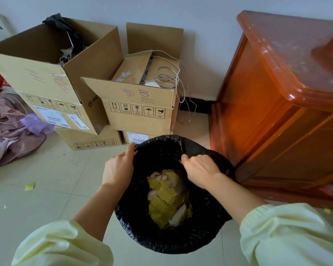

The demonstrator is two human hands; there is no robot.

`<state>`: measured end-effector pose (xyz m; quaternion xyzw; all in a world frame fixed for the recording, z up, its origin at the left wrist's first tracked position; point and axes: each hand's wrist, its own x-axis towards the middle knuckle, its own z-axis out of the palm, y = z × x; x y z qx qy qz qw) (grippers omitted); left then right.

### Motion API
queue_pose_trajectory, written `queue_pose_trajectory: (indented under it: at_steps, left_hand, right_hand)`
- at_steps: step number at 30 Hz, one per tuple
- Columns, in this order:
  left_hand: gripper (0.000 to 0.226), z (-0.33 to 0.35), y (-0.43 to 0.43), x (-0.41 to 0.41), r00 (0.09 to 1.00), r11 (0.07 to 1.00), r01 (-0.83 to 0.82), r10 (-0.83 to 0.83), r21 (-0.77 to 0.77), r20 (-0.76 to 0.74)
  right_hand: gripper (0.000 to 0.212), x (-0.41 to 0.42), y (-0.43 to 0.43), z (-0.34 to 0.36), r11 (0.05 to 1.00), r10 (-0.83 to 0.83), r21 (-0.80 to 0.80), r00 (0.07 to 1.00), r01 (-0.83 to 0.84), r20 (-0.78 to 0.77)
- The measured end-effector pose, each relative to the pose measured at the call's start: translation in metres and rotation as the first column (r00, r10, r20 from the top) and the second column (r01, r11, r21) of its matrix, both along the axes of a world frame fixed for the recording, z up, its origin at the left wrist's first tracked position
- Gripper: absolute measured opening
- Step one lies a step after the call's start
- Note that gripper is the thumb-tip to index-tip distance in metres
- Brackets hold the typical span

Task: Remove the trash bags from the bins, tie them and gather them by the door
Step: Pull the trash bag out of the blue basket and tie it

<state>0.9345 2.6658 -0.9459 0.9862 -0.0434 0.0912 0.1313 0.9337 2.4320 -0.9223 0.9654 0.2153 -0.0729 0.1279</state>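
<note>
A black trash bag [158, 239] lines a round bin on the floor in the lower middle of the head view, its edge folded over the rim. Yellow paper scraps [165, 200] and other waste lie inside. My left hand [119, 167] grips the bag's edge at the left side of the rim. My right hand [200, 169] pinches the bag's edge at the far right and has pulled that part up and inward off the rim.
Open cardboard boxes [52, 77] [138, 104] with cables stand against the wall behind the bin. A glossy orange-brown wooden cabinet [288, 104] stands close on the right. Crumpled cloth [10, 135] lies at the left. A yellow scrap [30, 186] lies on the tiled floor.
</note>
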Motion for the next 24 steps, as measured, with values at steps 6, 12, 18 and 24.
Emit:
queue_pose_trajectory:
  at_steps: [6,12,18,24]
  left_hand:
    - [0.024,0.006,-0.001,0.005,0.999,0.999,-0.014,0.015,0.049,-0.033]
    - [0.036,0.004,-0.007,-0.009,0.960,0.974,-0.217,0.200,-0.072,-0.195]
    - [0.025,0.003,-0.006,-0.007,0.969,0.982,-0.183,0.189,0.049,-0.159]
    - [0.018,0.009,-0.008,-0.009,0.968,0.969,-0.101,0.149,0.225,-0.204]
  right_hand:
    - [0.029,0.005,-0.002,0.010,0.971,-0.065,0.232,0.998,0.059,0.019]
    - [0.059,0.035,0.007,0.019,0.962,-0.261,0.106,0.960,0.250,0.106]
    - [0.029,0.060,0.018,0.013,0.976,-0.219,-0.009,0.974,0.220,0.055]
    - [0.026,0.050,0.027,0.011,0.995,-0.095,0.023,0.995,0.095,0.020]
